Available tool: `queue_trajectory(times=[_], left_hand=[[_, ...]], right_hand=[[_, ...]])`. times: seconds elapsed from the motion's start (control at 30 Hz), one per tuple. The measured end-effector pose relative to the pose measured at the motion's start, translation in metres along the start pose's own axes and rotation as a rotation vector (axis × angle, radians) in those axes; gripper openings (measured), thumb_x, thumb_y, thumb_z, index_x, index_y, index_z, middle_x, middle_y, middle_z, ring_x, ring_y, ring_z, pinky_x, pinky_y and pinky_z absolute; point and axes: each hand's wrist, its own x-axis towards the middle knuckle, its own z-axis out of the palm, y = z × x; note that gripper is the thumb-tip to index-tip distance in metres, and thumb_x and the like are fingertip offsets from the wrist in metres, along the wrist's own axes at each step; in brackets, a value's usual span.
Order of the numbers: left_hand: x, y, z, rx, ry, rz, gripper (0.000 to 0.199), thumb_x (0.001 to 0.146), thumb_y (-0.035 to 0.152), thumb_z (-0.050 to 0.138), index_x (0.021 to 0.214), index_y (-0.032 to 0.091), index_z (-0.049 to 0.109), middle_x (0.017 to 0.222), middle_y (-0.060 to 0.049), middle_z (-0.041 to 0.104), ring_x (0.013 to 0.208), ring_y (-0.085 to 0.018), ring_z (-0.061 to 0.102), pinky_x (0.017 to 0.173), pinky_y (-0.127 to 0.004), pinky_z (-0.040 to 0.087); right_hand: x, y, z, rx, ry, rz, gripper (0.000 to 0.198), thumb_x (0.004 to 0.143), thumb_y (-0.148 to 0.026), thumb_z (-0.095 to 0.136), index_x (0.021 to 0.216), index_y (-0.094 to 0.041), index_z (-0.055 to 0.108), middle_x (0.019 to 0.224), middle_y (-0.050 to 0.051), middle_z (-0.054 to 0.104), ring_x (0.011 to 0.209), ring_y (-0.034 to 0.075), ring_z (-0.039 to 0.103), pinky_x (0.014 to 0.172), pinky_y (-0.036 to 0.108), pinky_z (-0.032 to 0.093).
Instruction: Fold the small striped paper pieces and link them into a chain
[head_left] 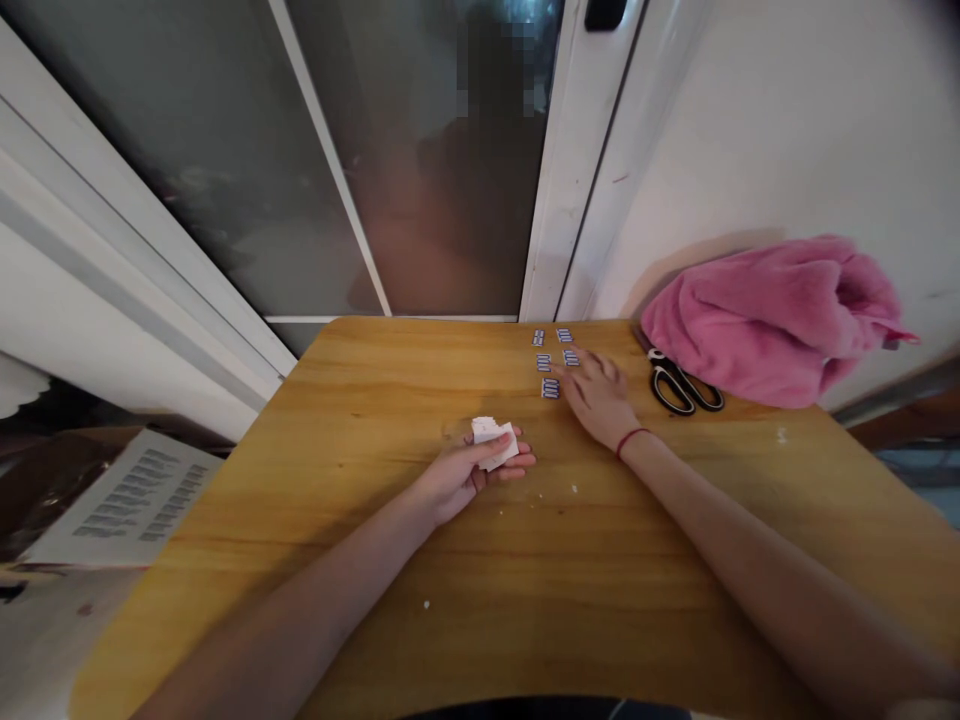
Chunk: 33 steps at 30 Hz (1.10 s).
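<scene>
With forearms (709,515) over table (480,650), pinching paper slips (486,430) in left hand (459,480), holding right hand (601,402) spread by printed cards (550,388). Looks like arranging; probably needs light touch next.

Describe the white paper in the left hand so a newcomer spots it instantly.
On the yellow-brown wooden table, find the left hand near the centre. Its thumb pins small white paper pieces; unlike the blue-and-white printed pieces beyond, they are held and look mostly white.
</scene>
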Motion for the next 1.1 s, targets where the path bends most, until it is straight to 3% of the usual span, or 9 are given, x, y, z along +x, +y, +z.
queue_trajectory(times=[0.13, 0.27, 0.43, 0.57, 0.73, 0.9, 1.0, 1.1], left_hand=[[0.000, -0.002, 0.002, -0.002, -0.010, -0.013, 0.017, 0.077, 0.016, 0.062, 0.092, 0.010, 0.063, 0.085, -0.008, 0.069, 0.079, -0.017, 0.067, 0.068, -0.023, 0.055], [0.000, -0.003, 0.003, 0.007, -0.019, -0.008, 0.017, 0.077, 0.017, 0.062, 0.092, 0.010, 0.063, 0.085, -0.009, 0.069, 0.079, -0.017, 0.067, 0.069, -0.024, 0.055], [-0.001, -0.002, 0.001, 0.021, -0.030, -0.017, 0.017, 0.077, 0.017, 0.062, 0.092, 0.010, 0.064, 0.086, -0.009, 0.069, 0.079, -0.016, 0.067, 0.067, -0.021, 0.055], [-0.002, -0.001, 0.000, 0.033, -0.033, -0.030, 0.016, 0.077, 0.017, 0.062, 0.092, 0.010, 0.063, 0.084, -0.008, 0.069, 0.077, -0.016, 0.067, 0.066, -0.020, 0.055], [-0.002, 0.000, -0.001, 0.034, -0.043, -0.043, 0.016, 0.077, 0.016, 0.061, 0.092, 0.010, 0.063, 0.083, -0.008, 0.069, 0.077, -0.016, 0.067, 0.066, -0.020, 0.055], [-0.002, 0.001, 0.000, -0.007, -0.055, -0.045, 0.018, 0.080, 0.015, 0.057, 0.096, 0.008, 0.063, 0.090, -0.011, 0.069, 0.083, -0.019, 0.067, 0.071, -0.024, 0.055], [-0.001, 0.000, -0.001, -0.047, -0.066, -0.022, 0.022, 0.081, 0.014, 0.053, 0.100, 0.008, 0.062, 0.100, -0.014, 0.067, 0.093, -0.023, 0.064, 0.078, -0.028, 0.054], [0.000, -0.003, -0.002, -0.031, -0.036, 0.053, 0.023, 0.079, 0.015, 0.057, 0.100, 0.008, 0.062, 0.103, -0.015, 0.066, 0.093, -0.023, 0.064, 0.080, -0.030, 0.053]], right_hand=[[0.003, -0.018, 0.011, -0.038, -0.108, 0.039, 0.039, 0.091, -0.038, 0.028, 0.123, -0.034, 0.051, 0.143, 0.004, 0.026, 0.128, 0.031, 0.023, 0.099, 0.061, 0.011], [0.005, -0.017, 0.010, 0.009, -0.073, 0.044, 0.040, 0.090, -0.035, 0.030, 0.126, -0.031, 0.049, 0.142, 0.006, 0.027, 0.127, 0.032, 0.025, 0.099, 0.063, 0.009], [-0.003, -0.009, -0.004, 0.176, 0.085, -0.035, 0.041, 0.089, -0.022, 0.030, 0.095, -0.026, 0.070, 0.125, 0.001, 0.050, 0.113, 0.023, 0.039, 0.107, 0.050, 0.012], [-0.009, -0.006, -0.007, 0.263, 0.114, -0.110, 0.039, 0.086, -0.021, 0.034, 0.080, -0.026, 0.072, 0.115, -0.001, 0.058, 0.108, 0.021, 0.043, 0.107, 0.047, 0.015], [-0.003, -0.001, 0.000, 0.341, 0.090, -0.105, 0.039, 0.085, -0.019, 0.034, 0.083, -0.022, 0.072, 0.116, 0.002, 0.057, 0.108, 0.022, 0.043, 0.098, 0.043, 0.030], [-0.004, -0.003, -0.009, 0.437, 0.180, -0.150, 0.037, 0.087, -0.019, 0.032, 0.086, -0.021, 0.069, 0.106, 0.005, 0.060, 0.101, 0.021, 0.048, 0.091, 0.040, 0.035], [-0.012, -0.022, -0.018, 0.577, 0.173, -0.174, 0.034, 0.090, -0.022, 0.032, 0.090, -0.019, 0.066, 0.092, 0.007, 0.060, 0.090, 0.019, 0.052, 0.085, 0.036, 0.039], [-0.023, -0.050, -0.022, 0.766, 0.029, -0.107, 0.029, 0.090, -0.026, 0.035, 0.097, -0.018, 0.061, 0.083, 0.005, 0.059, 0.078, 0.015, 0.053, 0.074, 0.028, 0.042]])
